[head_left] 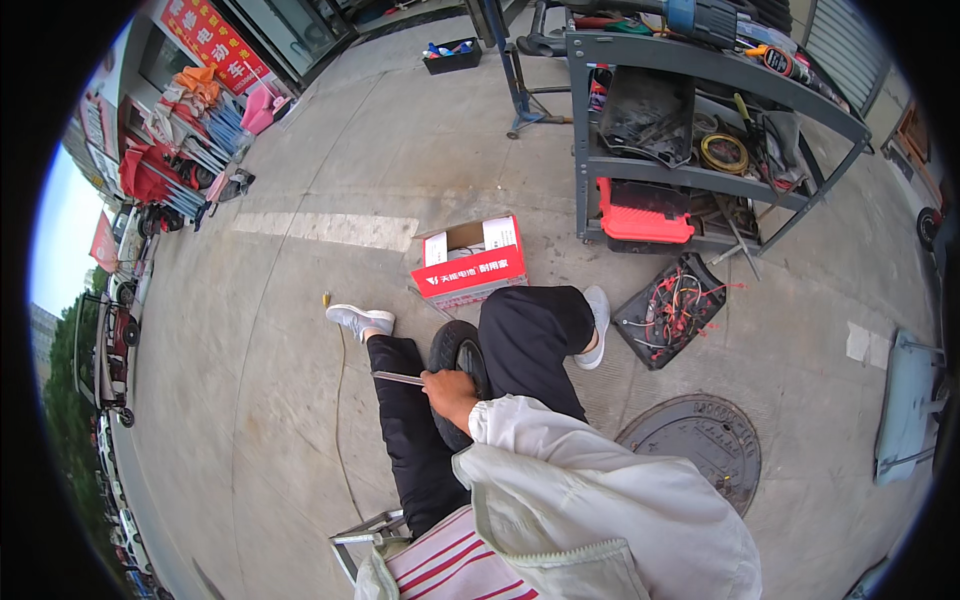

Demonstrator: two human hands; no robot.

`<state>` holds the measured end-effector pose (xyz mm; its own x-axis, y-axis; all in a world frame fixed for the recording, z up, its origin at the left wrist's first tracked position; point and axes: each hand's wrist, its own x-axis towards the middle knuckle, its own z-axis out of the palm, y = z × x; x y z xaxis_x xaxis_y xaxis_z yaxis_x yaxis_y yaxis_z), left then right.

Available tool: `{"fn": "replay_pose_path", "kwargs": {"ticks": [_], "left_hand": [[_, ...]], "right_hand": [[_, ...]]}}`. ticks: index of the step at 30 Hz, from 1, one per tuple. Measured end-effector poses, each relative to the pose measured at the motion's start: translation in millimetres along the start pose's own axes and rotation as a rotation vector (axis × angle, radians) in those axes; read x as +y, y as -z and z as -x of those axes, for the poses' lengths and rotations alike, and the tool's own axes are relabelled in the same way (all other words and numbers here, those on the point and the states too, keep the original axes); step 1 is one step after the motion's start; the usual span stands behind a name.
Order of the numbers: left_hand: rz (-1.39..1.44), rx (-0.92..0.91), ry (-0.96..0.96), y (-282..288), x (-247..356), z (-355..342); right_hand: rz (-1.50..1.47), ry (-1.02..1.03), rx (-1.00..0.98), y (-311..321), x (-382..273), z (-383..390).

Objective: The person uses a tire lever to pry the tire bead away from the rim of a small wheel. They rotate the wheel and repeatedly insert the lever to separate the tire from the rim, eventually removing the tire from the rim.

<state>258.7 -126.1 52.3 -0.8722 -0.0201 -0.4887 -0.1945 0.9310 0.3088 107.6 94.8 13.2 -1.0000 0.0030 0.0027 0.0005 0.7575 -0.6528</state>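
A small black tire on a wheel [441, 352] stands between my legs, partly covered by my hand and my right knee. My right hand [453, 394] is closed at the wheel's near side, its white sleeve coming in from the lower right. Out of that fist a flat metal bar [398, 378] sticks toward the left, over my left thigh. The bar's other end is hidden by the hand, and I cannot tell whether it touches the tire. My left hand does not show.
Ahead stands an open red and white box [470, 270]. To its right lies a black tray of tangled wires [672, 312], with a grey tool cart [720, 175] beyond. A manhole cover [695, 445] is at my right, a pale cable [338, 420] at my left.
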Motion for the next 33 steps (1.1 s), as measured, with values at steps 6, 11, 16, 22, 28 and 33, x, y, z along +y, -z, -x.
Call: {"fn": "replay_pose_path", "kwargs": {"ticks": [6, 11, 16, 22, 28, 33], "left_hand": [[-0.009, -0.026, -0.016, 2.7, -25.2, 33.2], [-0.119, -0.256, -0.056, 45.9, -49.8, 75.2], [-0.193, -0.618, -0.203, 147.1, -46.7, 109.7], [0.551, -0.119, -0.197, 161.1, 60.9, -15.6], [0.232, -0.1, -0.266, 15.2, 106.4, -120.7], [0.451, 0.057, -0.161, -5.1, 53.2, -167.6]], "right_hand": [[0.011, -0.021, -0.112, 9.8, -2.6, 7.7], [0.012, -0.028, -0.064, 8.5, 5.0, 7.8], [-0.118, -0.016, -0.165, 22.4, 14.6, 17.5], [-0.44, -0.008, -0.192, 19.5, 24.2, 27.0], [-0.898, -0.202, -0.162, 14.4, 37.4, 46.5], [-0.355, -0.169, 0.005, 95.0, 44.7, 73.2]]}}
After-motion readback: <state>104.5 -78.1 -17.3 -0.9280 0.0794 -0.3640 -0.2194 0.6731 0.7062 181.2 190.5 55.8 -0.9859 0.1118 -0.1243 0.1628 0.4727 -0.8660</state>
